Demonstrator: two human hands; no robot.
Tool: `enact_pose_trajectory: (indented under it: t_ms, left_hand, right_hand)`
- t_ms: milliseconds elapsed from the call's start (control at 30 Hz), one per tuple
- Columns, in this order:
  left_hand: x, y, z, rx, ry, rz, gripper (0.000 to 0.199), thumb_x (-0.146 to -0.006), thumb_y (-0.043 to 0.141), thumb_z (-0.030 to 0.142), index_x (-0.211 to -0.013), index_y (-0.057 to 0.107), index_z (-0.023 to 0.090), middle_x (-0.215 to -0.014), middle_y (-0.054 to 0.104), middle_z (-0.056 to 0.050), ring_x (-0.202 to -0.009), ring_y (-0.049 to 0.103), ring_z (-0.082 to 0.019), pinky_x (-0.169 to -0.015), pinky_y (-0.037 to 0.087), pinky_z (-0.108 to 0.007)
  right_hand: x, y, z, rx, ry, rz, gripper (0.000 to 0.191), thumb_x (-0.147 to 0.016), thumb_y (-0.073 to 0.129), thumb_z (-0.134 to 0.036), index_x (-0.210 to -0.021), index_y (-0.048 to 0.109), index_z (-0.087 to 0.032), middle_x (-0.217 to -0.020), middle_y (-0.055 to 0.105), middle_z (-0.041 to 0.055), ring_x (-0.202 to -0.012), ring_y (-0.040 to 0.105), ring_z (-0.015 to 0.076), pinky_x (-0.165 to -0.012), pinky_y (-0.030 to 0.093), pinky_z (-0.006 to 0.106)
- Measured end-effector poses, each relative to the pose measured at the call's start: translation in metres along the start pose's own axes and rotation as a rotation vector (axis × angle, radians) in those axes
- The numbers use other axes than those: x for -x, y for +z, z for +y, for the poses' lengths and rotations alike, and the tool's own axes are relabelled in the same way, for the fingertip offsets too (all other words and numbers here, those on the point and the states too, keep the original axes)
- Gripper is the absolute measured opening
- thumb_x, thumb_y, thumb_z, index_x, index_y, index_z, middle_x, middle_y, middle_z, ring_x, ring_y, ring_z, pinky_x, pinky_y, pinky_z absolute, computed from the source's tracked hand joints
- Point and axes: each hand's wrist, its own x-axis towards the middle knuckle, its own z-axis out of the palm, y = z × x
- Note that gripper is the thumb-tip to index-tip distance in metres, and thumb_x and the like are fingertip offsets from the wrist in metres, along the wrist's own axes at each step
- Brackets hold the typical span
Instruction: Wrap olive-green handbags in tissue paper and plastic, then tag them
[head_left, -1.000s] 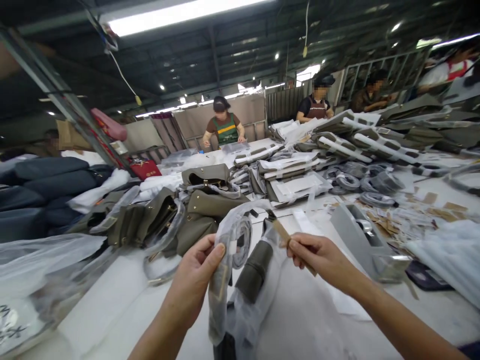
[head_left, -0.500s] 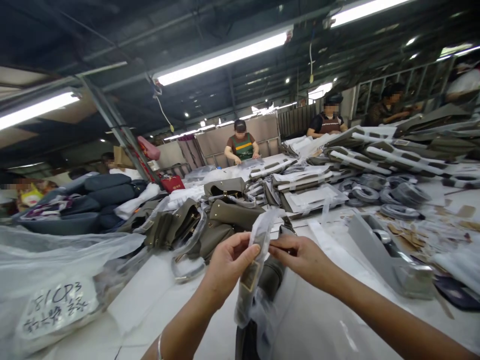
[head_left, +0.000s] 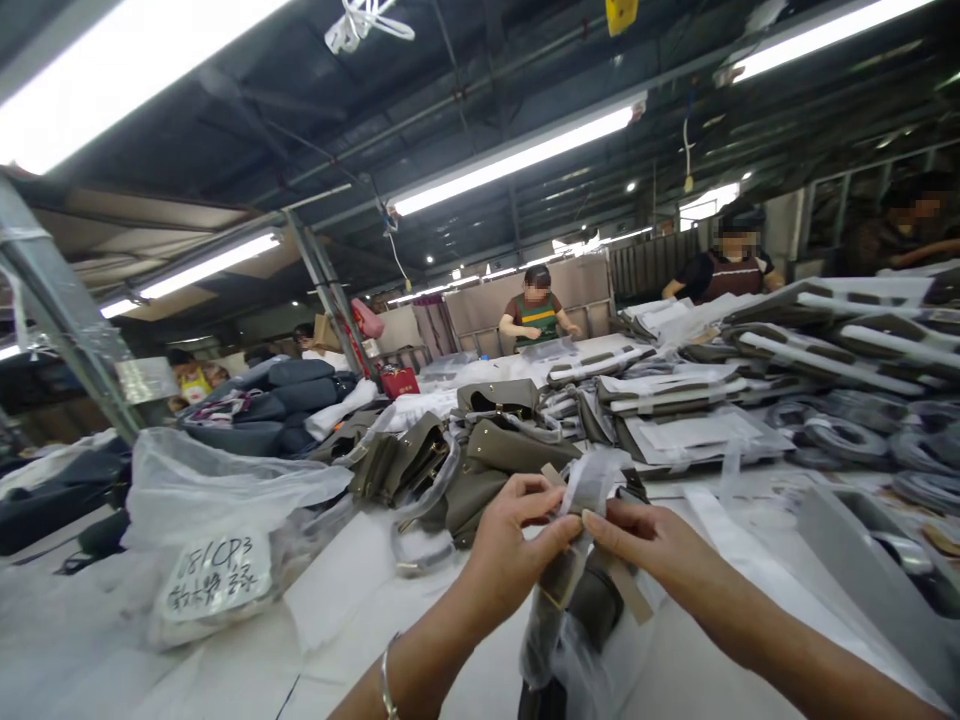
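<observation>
My left hand is closed on an olive strap wrapped in clear plastic, thumb and fingers pinching it near its upper end. Close beside it, my right hand grips the same wrapped strap, and the two thumbs nearly touch. A narrow tan strip shows under the right fingers; whether it is held is hidden. Loose film hangs below the hands, with a darker olive piece behind. Just beyond the hands lie several olive handbags, partly wrapped.
A clear plastic bag with a handwritten label lies left on the white table. A grey tape dispenser stands right, near coiled wrapped straps. Olive bags with white wrapping are stacked behind. A co-worker stands across the table.
The view has swung left, so things appear farther right. My right hand has come in against the left, onto the wrapped strap. The tan strip now shows beneath the fingers.
</observation>
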Motion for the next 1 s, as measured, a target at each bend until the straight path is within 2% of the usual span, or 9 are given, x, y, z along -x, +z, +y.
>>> enact_pose_trajectory:
  t_ms: [100, 200, 333, 433, 533, 600, 700, 833, 1000]
  left_hand:
    - [-0.001, 0.004, -0.006, 0.109, -0.063, -0.006, 0.028, -0.087, 0.067, 0.036, -0.112, 0.073, 0.026, -0.125, 0.055, -0.009, -0.104, 0.061, -0.022, -0.088, 0.052, -0.032]
    - [-0.002, 0.011, -0.013, 0.276, -0.194, 0.067, 0.071, -0.077, 0.078, 0.037, -0.142, 0.049, 0.031, -0.147, 0.042, -0.012, -0.095, 0.064, -0.019, -0.081, 0.054, -0.032]
    - [-0.001, 0.021, -0.020, 0.514, -0.262, 0.131, 0.104, -0.075, 0.081, 0.034, -0.155, 0.016, 0.031, -0.118, 0.064, -0.008, -0.095, 0.063, -0.018, -0.082, 0.051, -0.029]
    - [0.001, 0.027, -0.023, 0.581, -0.257, 0.153, 0.092, -0.078, 0.079, 0.032, -0.153, 0.025, 0.030, -0.098, 0.068, -0.002, -0.092, 0.065, -0.018, -0.085, 0.050, -0.031]
    - [0.002, 0.028, -0.024, 0.577, -0.228, 0.121, 0.049, -0.080, 0.077, 0.033, -0.126, 0.061, 0.022, -0.113, 0.067, -0.007, -0.100, 0.064, -0.020, -0.089, 0.049, -0.030]
    - [0.002, 0.028, -0.024, 0.586, -0.210, 0.111, 0.030, -0.081, 0.075, 0.034, -0.106, 0.069, 0.018, -0.114, 0.067, -0.008, -0.101, 0.063, -0.020, -0.089, 0.049, -0.029]
    - [0.003, 0.030, -0.023, 0.596, -0.205, 0.121, 0.027, -0.082, 0.075, 0.033, -0.104, 0.068, 0.019, -0.108, 0.069, -0.006, -0.100, 0.064, -0.020, -0.089, 0.050, -0.029]
    - [0.004, 0.037, -0.023, 0.570, -0.180, 0.126, 0.032, -0.082, 0.075, 0.032, -0.110, 0.067, 0.019, -0.118, 0.067, -0.008, -0.106, 0.065, -0.022, -0.094, 0.050, -0.032]
    - [0.005, 0.044, -0.025, 0.523, -0.182, 0.197, 0.044, -0.079, 0.078, 0.033, -0.119, 0.062, 0.021, -0.119, 0.067, -0.007, -0.107, 0.066, -0.022, -0.095, 0.051, -0.032]
  right_hand:
    - [-0.002, -0.001, 0.001, -0.001, 0.030, 0.019, 0.040, -0.077, 0.069, -0.059, -0.085, 0.079, -0.022, -0.081, 0.073, 0.0062, -0.084, 0.066, 0.0279, -0.076, 0.052, 0.039]
    - [-0.002, -0.004, -0.004, -0.065, 0.043, 0.010, 0.040, -0.075, 0.072, -0.056, -0.093, 0.079, -0.020, -0.084, 0.075, 0.0070, -0.086, 0.067, 0.0282, -0.079, 0.053, 0.040]
    - [-0.004, -0.009, -0.005, -0.112, 0.075, -0.015, 0.042, -0.073, 0.075, -0.053, -0.095, 0.079, -0.017, -0.082, 0.074, 0.0077, -0.083, 0.066, 0.0261, -0.081, 0.053, 0.040]
    - [-0.004, -0.012, 0.003, -0.262, 0.102, -0.088, 0.045, -0.081, 0.069, -0.056, -0.095, 0.078, -0.015, -0.087, 0.074, 0.0096, -0.083, 0.066, 0.0224, -0.082, 0.053, 0.037]
    - [0.001, -0.010, 0.014, -0.480, 0.099, -0.113, 0.046, -0.088, 0.060, -0.056, -0.101, 0.077, -0.015, -0.096, 0.073, 0.0120, -0.087, 0.066, 0.0213, -0.085, 0.053, 0.036]
    - [0.007, -0.005, 0.020, -0.532, 0.055, -0.094, 0.040, -0.086, 0.065, -0.049, -0.111, 0.074, -0.019, -0.104, 0.073, 0.0109, -0.094, 0.067, 0.0227, -0.092, 0.052, 0.038]
    - [0.014, 0.005, 0.026, -0.407, -0.062, -0.005, 0.045, -0.081, 0.074, -0.041, -0.124, 0.069, -0.028, -0.114, 0.071, 0.0067, -0.106, 0.065, 0.0249, -0.102, 0.046, 0.043]
    - [0.014, 0.017, 0.033, -0.228, -0.136, 0.250, 0.042, -0.077, 0.076, -0.048, -0.114, 0.075, -0.029, -0.108, 0.072, 0.0053, -0.102, 0.064, 0.0278, -0.100, 0.048, 0.045]
    - [0.006, 0.029, 0.046, -0.380, -0.129, 0.391, 0.038, -0.079, 0.075, -0.049, -0.109, 0.076, -0.026, -0.100, 0.074, 0.0061, -0.095, 0.066, 0.0273, -0.092, 0.052, 0.044]
